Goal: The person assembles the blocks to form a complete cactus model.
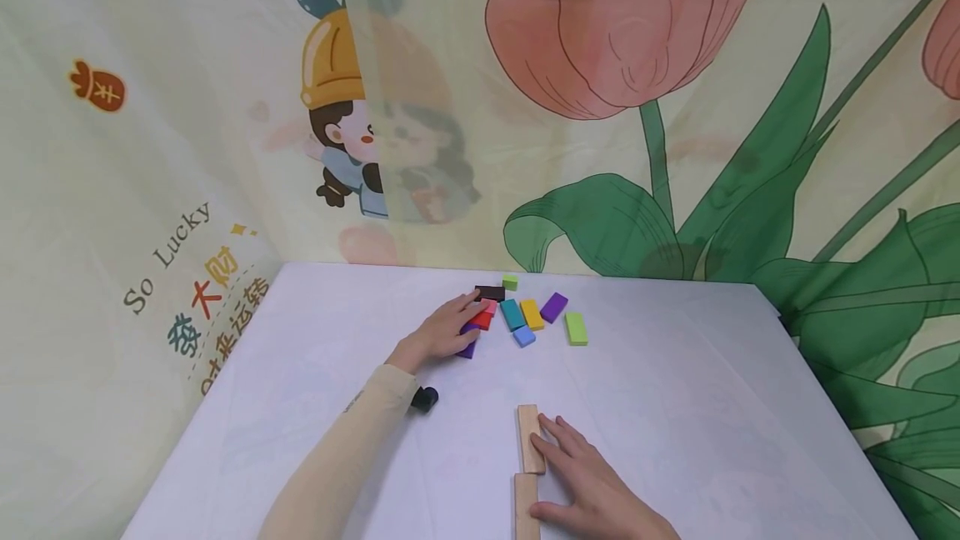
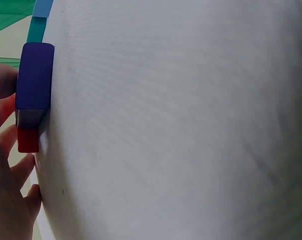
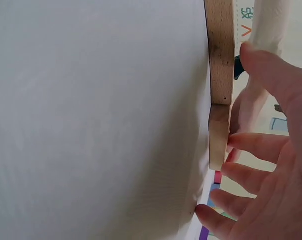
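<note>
Resting loose, L grip (image 1: 441, 332) @purple blk (image 1: 467, 349), R grip (image 1: 588, 480) @planks (image 1: 527, 432), sleeve (image 1: 348, 436) overlapping black obj (image 1: 427, 400)

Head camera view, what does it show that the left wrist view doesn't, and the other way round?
Only the head view shows the right hand, the two wooden blocks, the yellow block and the black block. Only the left wrist view shows a broad face of the dark purple block with no finger across it. Both show the left hand, that block, the red block, teal block, blue block and white tabletop.
</note>
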The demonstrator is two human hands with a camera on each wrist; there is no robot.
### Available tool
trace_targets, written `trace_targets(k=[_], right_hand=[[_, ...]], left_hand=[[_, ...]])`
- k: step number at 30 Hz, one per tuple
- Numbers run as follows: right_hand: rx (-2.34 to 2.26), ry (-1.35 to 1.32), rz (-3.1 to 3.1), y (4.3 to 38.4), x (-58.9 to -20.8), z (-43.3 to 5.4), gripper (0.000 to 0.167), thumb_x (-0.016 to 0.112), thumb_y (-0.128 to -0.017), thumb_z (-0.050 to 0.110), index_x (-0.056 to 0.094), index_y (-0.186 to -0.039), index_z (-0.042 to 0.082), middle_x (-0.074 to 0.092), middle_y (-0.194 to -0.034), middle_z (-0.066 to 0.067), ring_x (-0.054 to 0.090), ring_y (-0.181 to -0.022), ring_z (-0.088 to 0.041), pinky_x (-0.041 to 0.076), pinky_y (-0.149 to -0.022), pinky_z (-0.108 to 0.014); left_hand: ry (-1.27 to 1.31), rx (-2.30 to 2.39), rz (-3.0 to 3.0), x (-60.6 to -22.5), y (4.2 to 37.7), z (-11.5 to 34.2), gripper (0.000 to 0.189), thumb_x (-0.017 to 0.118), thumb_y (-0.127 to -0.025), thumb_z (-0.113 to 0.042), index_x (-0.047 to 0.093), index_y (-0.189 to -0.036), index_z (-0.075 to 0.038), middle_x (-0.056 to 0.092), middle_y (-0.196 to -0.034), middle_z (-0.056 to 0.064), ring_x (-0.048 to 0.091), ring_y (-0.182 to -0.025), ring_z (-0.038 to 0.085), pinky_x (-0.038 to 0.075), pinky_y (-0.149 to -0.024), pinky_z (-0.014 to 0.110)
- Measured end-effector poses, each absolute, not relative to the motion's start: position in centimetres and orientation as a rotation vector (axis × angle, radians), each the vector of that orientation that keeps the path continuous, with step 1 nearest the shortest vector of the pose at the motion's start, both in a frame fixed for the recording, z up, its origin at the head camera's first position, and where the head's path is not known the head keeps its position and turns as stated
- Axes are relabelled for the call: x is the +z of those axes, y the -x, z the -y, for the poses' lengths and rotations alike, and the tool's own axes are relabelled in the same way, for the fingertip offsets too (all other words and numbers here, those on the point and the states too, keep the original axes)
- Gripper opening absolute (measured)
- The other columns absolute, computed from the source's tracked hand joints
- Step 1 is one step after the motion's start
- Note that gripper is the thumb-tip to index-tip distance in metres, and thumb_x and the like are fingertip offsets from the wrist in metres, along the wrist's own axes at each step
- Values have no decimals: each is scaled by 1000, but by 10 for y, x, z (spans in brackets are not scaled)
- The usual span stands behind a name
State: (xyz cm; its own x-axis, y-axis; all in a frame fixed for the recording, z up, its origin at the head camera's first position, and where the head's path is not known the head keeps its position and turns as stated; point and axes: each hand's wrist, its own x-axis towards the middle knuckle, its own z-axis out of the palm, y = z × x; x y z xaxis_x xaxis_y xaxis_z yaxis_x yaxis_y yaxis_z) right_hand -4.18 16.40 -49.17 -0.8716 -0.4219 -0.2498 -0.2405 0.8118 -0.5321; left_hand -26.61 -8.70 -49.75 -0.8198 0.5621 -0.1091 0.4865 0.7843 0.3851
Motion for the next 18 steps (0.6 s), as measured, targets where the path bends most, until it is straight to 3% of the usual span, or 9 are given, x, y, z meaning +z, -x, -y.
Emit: trace_targets(k=[6,8,11,14,16,18], right_hand=[[-698,447,-2639,43,-491,-161,90,57,-79,73,44,-146,15,28,-160,-9,26,-146,-37,33,-107,-67],[-679,429,-2665,45,-491,-159,82,56,-84,68,45,-146,15,33,-157,-9,32,-143,-34,36,-108,-63],[-622,460,-2769,49,-491,-157,66,59,-90,53,51,-141,12,50,-140,-5,48,-126,-21,48,-102,-47],[-577,498,-2880,56,-490,-155,53,66,-89,40,60,-132,10,60,-116,3,53,-101,-9,53,-85,-30],[-572,477,-2908,62,-488,-153,52,70,-85,39,63,-128,10,60,-108,5,52,-93,-6,52,-78,-26],[-604,437,-2901,70,-486,-153,58,75,-81,41,63,-128,10,60,-110,3,53,-93,-7,53,-79,-28]], left_hand=[[-817,496,-2760,-497,266,87,62,48,-97,-36,27,-154,-25,15,-165,2,18,-151,30,22,-121,51],[-820,502,-2763,-497,266,87,62,48,-97,-36,27,-154,-25,16,-165,3,19,-151,31,22,-121,51],[-826,510,-2765,-497,267,87,62,48,-97,-36,28,-154,-24,16,-164,3,19,-151,31,22,-121,51],[-826,514,-2762,-498,267,87,62,49,-97,-36,28,-154,-24,16,-164,3,19,-151,31,22,-121,51],[-824,511,-2759,-498,267,87,62,49,-97,-36,27,-154,-24,16,-165,3,19,-151,31,22,-121,51],[-821,515,-2756,-497,267,87,62,49,-97,-36,28,-154,-24,16,-165,3,19,-151,31,22,-121,51]])
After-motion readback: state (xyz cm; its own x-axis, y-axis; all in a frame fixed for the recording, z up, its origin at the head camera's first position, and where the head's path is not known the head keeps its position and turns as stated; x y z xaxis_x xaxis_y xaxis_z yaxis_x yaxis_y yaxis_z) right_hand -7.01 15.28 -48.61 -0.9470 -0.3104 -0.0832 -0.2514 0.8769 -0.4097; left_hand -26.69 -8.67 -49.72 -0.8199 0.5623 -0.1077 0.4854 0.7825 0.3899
